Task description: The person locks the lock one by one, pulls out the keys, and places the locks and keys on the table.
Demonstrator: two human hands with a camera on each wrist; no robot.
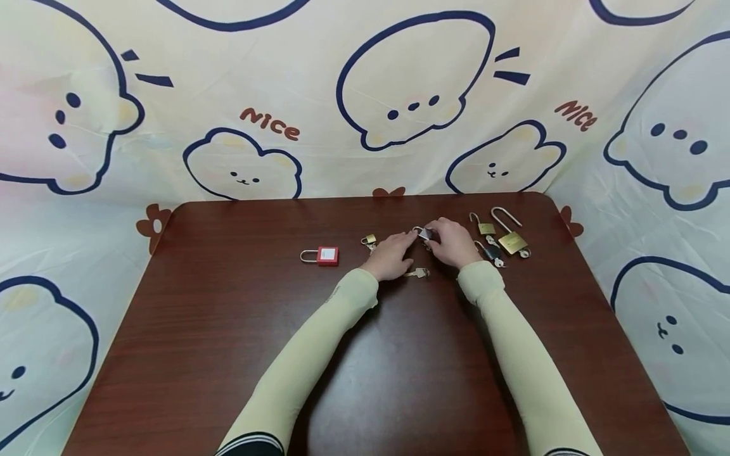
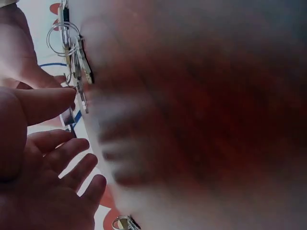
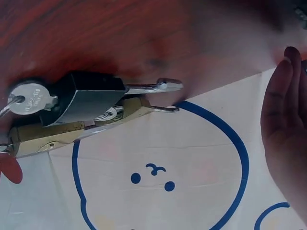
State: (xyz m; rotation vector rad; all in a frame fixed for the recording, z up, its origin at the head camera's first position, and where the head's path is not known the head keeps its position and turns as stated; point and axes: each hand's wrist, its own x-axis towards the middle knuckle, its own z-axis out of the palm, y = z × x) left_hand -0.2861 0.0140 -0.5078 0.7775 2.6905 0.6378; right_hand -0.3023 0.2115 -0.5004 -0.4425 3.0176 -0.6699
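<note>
In the head view, my right hand [image 1: 454, 242] grips a small silver padlock [image 1: 424, 234] between thumb and fingers. My left hand [image 1: 391, 256] reaches in from the other side, its fingers extended and their tips at the padlock's shackle. The left wrist view shows the left hand's fingers spread, with the thumb apart from them and part of the padlock beyond. A bunch of keys [image 1: 419, 273] lies on the table just in front of the hands. At the right edge of the right wrist view, only part of a hand shows; its grip is out of frame.
On the right lie a black padlock [image 1: 492, 252] with a key in it, a brass padlock [image 1: 486, 228] and a large brass padlock [image 1: 512, 242], shackles open. Left of the hands are a small brass padlock [image 1: 371, 239] with keys and a red padlock [image 1: 327, 255] on the brown table [image 1: 228, 329].
</note>
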